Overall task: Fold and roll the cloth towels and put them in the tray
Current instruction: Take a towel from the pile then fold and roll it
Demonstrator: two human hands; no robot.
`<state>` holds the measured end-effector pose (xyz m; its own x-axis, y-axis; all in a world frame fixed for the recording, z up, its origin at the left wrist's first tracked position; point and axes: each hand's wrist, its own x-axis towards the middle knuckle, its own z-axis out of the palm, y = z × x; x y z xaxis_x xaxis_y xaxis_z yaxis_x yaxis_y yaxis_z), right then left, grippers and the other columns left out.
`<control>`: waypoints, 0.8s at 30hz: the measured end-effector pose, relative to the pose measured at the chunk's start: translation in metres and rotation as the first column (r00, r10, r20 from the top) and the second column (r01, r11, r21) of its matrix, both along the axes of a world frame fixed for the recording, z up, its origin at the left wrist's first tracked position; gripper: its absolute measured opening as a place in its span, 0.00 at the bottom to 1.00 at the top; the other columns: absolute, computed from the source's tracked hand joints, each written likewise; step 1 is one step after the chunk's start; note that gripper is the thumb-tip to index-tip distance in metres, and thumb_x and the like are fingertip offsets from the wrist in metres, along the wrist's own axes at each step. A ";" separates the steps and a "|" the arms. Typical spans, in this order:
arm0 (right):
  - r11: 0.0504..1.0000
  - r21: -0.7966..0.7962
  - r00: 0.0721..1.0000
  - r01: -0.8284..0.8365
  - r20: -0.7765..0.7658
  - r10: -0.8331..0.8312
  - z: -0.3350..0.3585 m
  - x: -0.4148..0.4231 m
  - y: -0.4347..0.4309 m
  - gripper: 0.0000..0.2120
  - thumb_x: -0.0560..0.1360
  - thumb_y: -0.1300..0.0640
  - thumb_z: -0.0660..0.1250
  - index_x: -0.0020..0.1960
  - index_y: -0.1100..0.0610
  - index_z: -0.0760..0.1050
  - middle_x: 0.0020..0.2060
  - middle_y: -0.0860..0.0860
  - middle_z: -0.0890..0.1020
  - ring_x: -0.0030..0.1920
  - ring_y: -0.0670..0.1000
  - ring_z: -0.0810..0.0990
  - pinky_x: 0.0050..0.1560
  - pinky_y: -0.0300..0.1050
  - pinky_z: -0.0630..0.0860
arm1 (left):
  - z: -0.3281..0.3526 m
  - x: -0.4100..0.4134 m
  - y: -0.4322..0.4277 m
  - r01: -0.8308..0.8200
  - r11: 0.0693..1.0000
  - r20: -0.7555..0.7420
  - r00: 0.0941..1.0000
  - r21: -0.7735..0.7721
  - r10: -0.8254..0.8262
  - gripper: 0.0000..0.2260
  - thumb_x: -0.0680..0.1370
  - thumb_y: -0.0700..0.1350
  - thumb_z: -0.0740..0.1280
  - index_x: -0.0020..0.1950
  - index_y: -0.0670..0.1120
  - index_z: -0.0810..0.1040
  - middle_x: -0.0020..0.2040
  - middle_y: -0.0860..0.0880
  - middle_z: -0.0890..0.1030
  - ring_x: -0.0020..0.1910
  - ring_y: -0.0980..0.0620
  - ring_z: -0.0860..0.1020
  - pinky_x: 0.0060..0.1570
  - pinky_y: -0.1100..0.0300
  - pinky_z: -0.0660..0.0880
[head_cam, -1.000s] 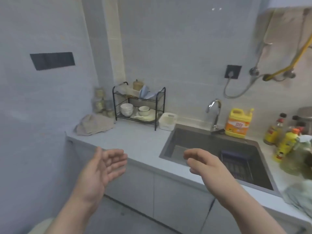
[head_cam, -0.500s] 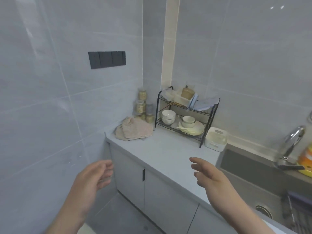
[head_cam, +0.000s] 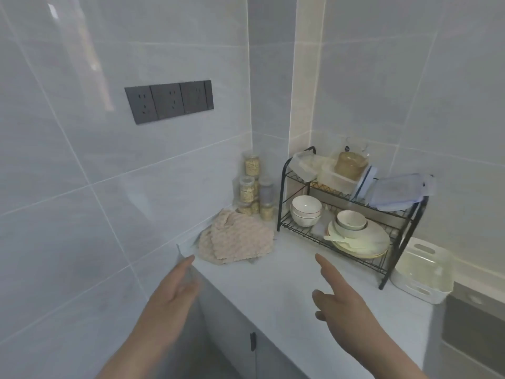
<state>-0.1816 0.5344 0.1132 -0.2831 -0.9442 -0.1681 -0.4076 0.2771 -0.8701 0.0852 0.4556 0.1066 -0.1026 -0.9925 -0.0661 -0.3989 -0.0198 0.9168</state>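
Head view: pink towels [head_cam: 236,239] lie heaped on the counter [head_cam: 287,291], in the corner beside the dish rack [head_cam: 352,212]; the white tray [head_cam: 422,272] stands beyond the rack. The towels look soft, light and limp, best pinched at a corner. Left hand [head_cam: 175,291] and right hand [head_cam: 338,302] reach toward them, fingers extended, holding nothing.

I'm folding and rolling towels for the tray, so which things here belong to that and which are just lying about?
For the job: cloth towels heaped in the corner of the counter; white tray right of the dish rack; left hand and right hand, both empty.
Lying about: dish rack, bowls, plates, jars, wall sockets.
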 end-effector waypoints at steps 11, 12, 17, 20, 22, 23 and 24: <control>0.990 0.106 0.992 -0.087 -0.085 0.097 -0.020 0.010 -0.143 0.30 0.81 0.55 0.56 0.75 0.34 0.47 0.62 0.38 0.64 0.41 0.44 0.78 0.34 0.25 0.70 | -0.033 -0.018 -0.170 0.174 0.979 0.083 0.980 0.103 -0.182 0.21 0.81 0.55 0.60 0.74 0.61 0.61 0.71 0.62 0.63 0.64 0.60 0.67 0.70 0.56 0.62; 0.991 0.111 0.993 -0.076 -0.082 0.086 -0.023 0.013 -0.156 0.29 0.81 0.55 0.56 0.75 0.34 0.48 0.62 0.38 0.65 0.39 0.44 0.76 0.35 0.26 0.70 | -0.043 -0.019 -0.193 0.204 0.972 0.088 0.973 0.119 -0.215 0.21 0.80 0.56 0.60 0.73 0.63 0.61 0.73 0.61 0.62 0.67 0.59 0.67 0.72 0.52 0.62; 0.994 0.111 0.998 -0.024 -0.062 0.031 -0.048 0.025 -0.230 0.31 0.80 0.57 0.55 0.61 0.21 0.48 0.55 0.35 0.73 0.29 0.45 0.68 0.37 0.33 0.71 | -0.091 -0.023 -0.309 0.310 0.912 0.036 0.943 0.269 -0.331 0.16 0.67 0.67 0.61 0.55 0.77 0.68 0.72 0.60 0.65 0.71 0.55 0.66 0.71 0.48 0.63; 0.985 0.173 0.997 0.024 -0.073 -0.012 -0.065 0.027 -0.276 0.29 0.81 0.56 0.55 0.60 0.23 0.46 0.55 0.34 0.70 0.29 0.36 0.72 0.38 0.26 0.68 | -0.114 -0.033 -0.361 0.340 0.903 0.047 0.930 0.262 -0.363 0.21 0.75 0.59 0.62 0.68 0.65 0.67 0.72 0.59 0.65 0.72 0.55 0.64 0.72 0.52 0.61; 0.976 0.212 0.996 0.049 -0.089 -0.031 -0.081 0.025 -0.304 0.28 0.81 0.55 0.55 0.64 0.25 0.46 0.53 0.36 0.72 0.38 0.32 0.74 0.42 0.25 0.67 | -0.134 -0.039 -0.386 0.360 0.898 0.110 0.912 0.252 -0.396 0.21 0.79 0.56 0.60 0.73 0.59 0.65 0.71 0.62 0.64 0.72 0.57 0.62 0.72 0.55 0.60; 0.971 0.227 0.993 0.070 -0.105 -0.047 -0.090 0.023 -0.315 0.28 0.81 0.53 0.56 0.67 0.27 0.46 0.58 0.37 0.72 0.48 0.32 0.75 0.47 0.26 0.67 | -0.145 -0.043 -0.396 0.370 0.896 0.148 0.899 0.245 -0.412 0.22 0.79 0.57 0.60 0.73 0.59 0.64 0.72 0.62 0.64 0.72 0.58 0.62 0.72 0.55 0.60; 0.968 0.234 0.991 0.084 -0.124 -0.056 -0.102 0.021 -0.327 0.28 0.81 0.51 0.57 0.71 0.30 0.46 0.66 0.39 0.69 0.59 0.37 0.73 0.55 0.29 0.66 | -0.155 -0.046 -0.404 0.378 0.899 0.200 0.885 0.222 -0.421 0.22 0.78 0.58 0.60 0.73 0.60 0.64 0.73 0.62 0.64 0.72 0.59 0.62 0.72 0.55 0.60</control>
<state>-0.1609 0.2074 0.0114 -0.3781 -0.8577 -0.3484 -0.4735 0.5025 -0.7234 0.0394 0.0515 -0.0482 -0.4475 -0.8410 -0.3040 -0.6110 0.0392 0.7907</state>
